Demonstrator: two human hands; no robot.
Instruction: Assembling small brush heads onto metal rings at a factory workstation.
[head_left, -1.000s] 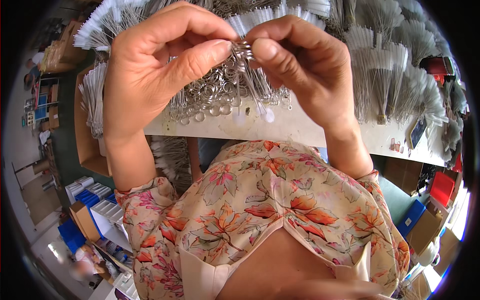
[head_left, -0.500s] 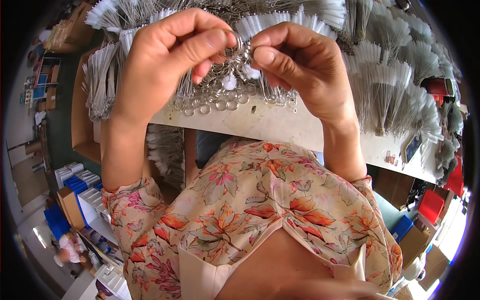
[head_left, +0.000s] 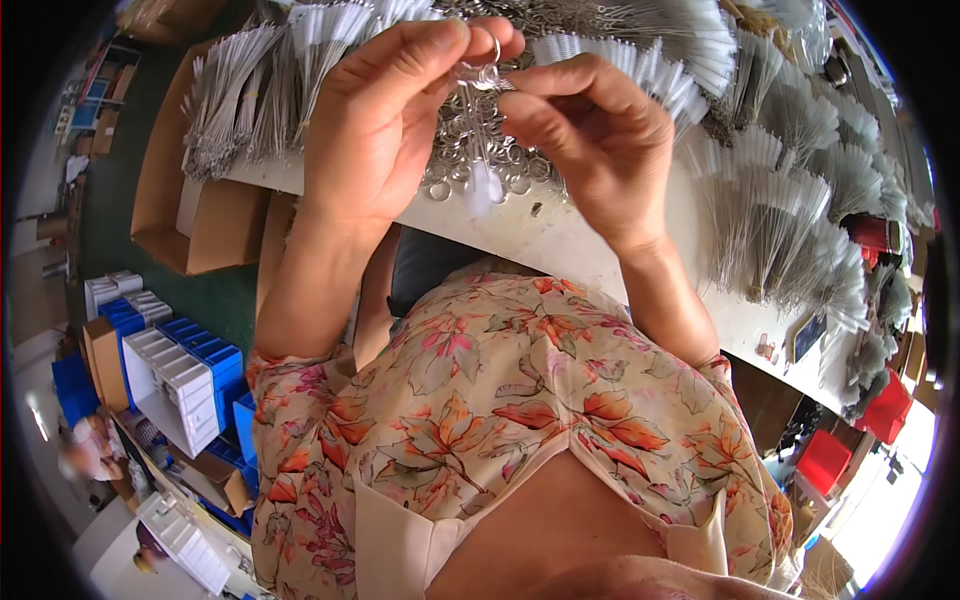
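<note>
The left hand (head_left: 375,130) pinches a metal ring (head_left: 497,48) above the ring pile (head_left: 515,162). The right hand (head_left: 508,86), narrow, meets wire-brush loops (head_left: 480,76); its grip I cannot tell. This fine handling step seems to call next for steady fingertips.

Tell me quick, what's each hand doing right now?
Left hand: closed, seemingly holding a metal ring.
Right hand: closed, thumb and finger pinching at the wire ends of small brushes.

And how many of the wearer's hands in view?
2: left hand upper centre-left, at the clustered metal loops; right hand just right of those loops. Both show plainly.
</note>
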